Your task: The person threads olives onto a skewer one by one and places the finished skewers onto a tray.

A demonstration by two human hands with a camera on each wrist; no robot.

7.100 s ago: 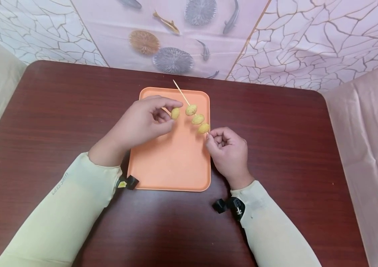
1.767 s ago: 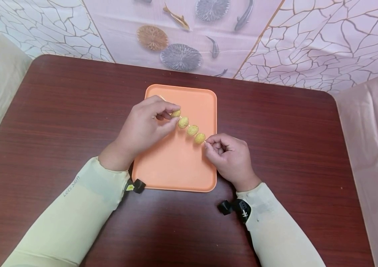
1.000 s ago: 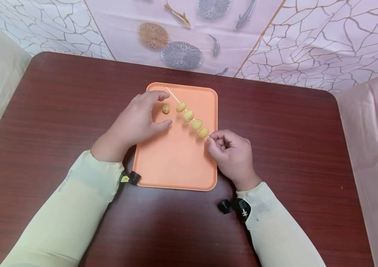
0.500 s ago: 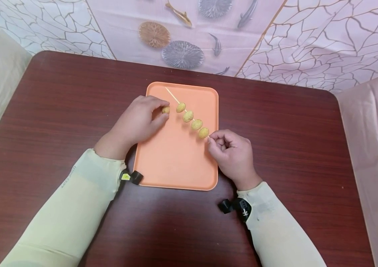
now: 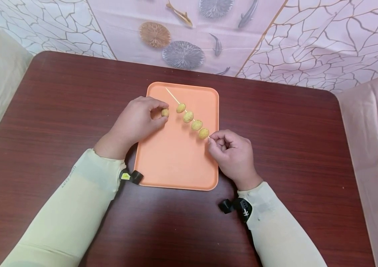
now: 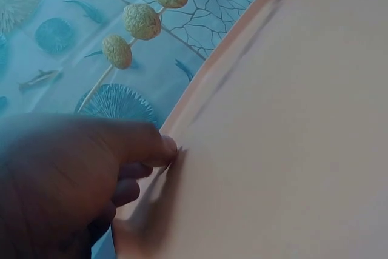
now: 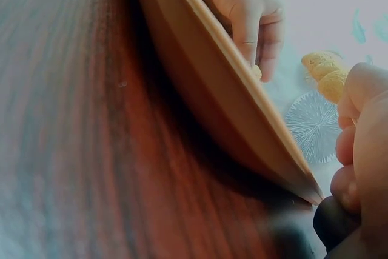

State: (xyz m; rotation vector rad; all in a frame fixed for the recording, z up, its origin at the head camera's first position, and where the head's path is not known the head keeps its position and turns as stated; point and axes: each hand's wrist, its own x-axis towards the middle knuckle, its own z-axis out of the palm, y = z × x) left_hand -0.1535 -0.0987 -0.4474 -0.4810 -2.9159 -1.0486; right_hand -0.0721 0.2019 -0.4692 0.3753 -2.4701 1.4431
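Thumb and fingers of my left hand (image 5: 138, 120) pinch a loose wrinkled yellow ball (image 5: 165, 112) over the left side of the orange tray (image 5: 175, 167). In the left wrist view the thumb hides that ball. My right hand (image 5: 233, 154) pinches the near end of a thin wooden skewer (image 5: 172, 94) by the tray's right edge. Several wrinkled yellow oval balls (image 6: 142, 21) are threaded along the skewer, which slants up and left across the tray. Its bare far tip points toward the tray's back left corner, a little beyond the left hand's fingertips.
The tray lies on a dark red-brown wooden table (image 5: 285, 148). Patterned cloth (image 5: 229, 37) hangs behind the table, with plain pale cloth (image 5: 372, 148) along the right side. A black wrist camera (image 5: 137, 177) overlaps the tray's front left corner.
Earlier the left hand slid a ball onto the skewer, then let go and opened around another ball on the tray. It has since pinched that ball. The right hand keeps its hold.
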